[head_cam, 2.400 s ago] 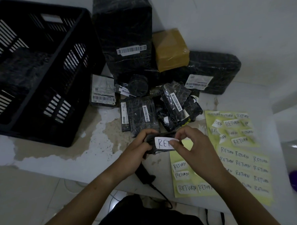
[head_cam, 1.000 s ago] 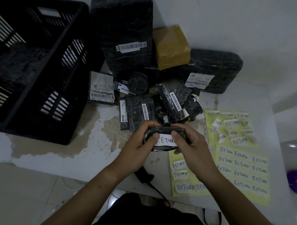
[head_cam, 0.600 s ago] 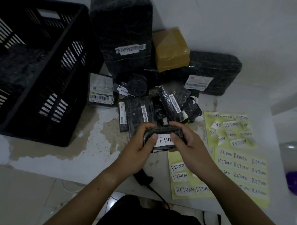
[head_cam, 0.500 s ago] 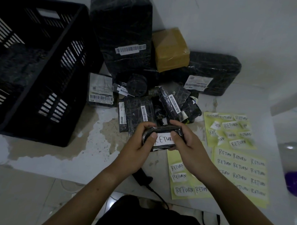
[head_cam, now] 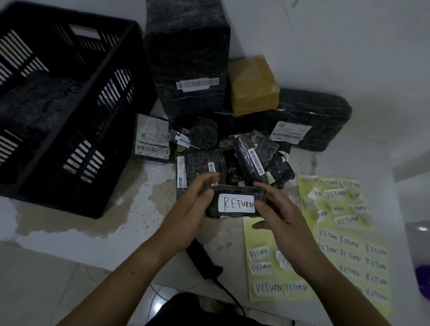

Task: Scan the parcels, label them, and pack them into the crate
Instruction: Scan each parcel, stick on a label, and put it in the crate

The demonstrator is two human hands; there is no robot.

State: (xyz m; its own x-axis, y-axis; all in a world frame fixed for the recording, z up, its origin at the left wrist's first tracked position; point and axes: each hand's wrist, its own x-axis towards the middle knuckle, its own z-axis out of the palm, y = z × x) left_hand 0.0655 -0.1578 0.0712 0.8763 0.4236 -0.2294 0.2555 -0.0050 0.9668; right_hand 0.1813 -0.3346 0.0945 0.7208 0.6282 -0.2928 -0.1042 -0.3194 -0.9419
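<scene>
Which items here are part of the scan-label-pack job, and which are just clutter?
Job: labelled parcel, held by left hand and right hand; RETURN label; sticker sheets; scanner; waiting parcels; crate.
Clutter: purple object at the picture's right edge; grey thing above it, unclear what.

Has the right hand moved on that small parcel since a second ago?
Yes. The right hand shifted right, toward the yellow sticker sheet: its thumb has left the RETURN label and it now grips the small parcel by its right end.
</scene>
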